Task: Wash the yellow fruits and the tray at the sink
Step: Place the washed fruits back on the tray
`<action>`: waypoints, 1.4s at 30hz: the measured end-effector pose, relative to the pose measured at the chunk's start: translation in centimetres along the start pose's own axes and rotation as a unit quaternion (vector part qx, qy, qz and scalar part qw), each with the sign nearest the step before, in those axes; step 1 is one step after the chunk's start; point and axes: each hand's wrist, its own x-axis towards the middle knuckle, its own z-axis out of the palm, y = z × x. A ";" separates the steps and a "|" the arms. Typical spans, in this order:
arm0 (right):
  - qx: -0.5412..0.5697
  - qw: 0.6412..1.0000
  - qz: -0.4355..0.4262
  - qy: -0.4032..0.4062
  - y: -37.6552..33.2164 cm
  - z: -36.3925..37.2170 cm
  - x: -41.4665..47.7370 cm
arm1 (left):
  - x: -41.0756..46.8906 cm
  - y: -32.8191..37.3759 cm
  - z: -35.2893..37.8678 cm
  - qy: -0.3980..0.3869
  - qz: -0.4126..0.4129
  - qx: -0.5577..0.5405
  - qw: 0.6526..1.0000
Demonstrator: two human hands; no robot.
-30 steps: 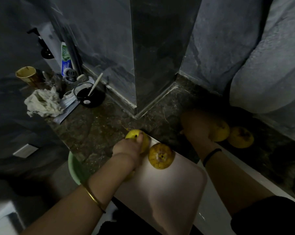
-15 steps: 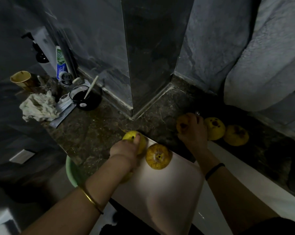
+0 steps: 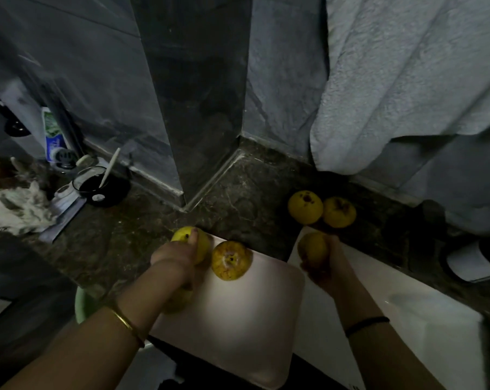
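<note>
Your right hand (image 3: 327, 266) now grips 1 yellow fruit (image 3: 313, 246) lifted off the counter (image 3: 238, 198), leaving 2 fruits (image 3: 305, 206) just beyond it, while your left hand (image 3: 173, 257) grips another on the tray (image 3: 238, 311) between your hands, so washing can start.

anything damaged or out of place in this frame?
The loose fruit on the white tray is blotched orange-brown, unlike the cleaner yellow fruit gripped by the left hand. Both counter fruits show dark spots on top. The dim fruit in the right hand is too dark to judge.
</note>
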 end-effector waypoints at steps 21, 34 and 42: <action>0.028 0.994 0.032 -0.097 -1.8 0.9 -2.8 | 0.1 0.2 0.3 0.015 -0.007 0.018 1.000; -0.202 0.942 -0.164 -0.211 0.4 2.6 -4.1 | -0.1 0.0 0.5 0.023 -0.008 0.010 1.000; -0.452 0.833 -0.110 -0.299 5.0 3.9 -4.7 | -0.2 -0.3 0.4 0.018 -0.009 -0.011 1.000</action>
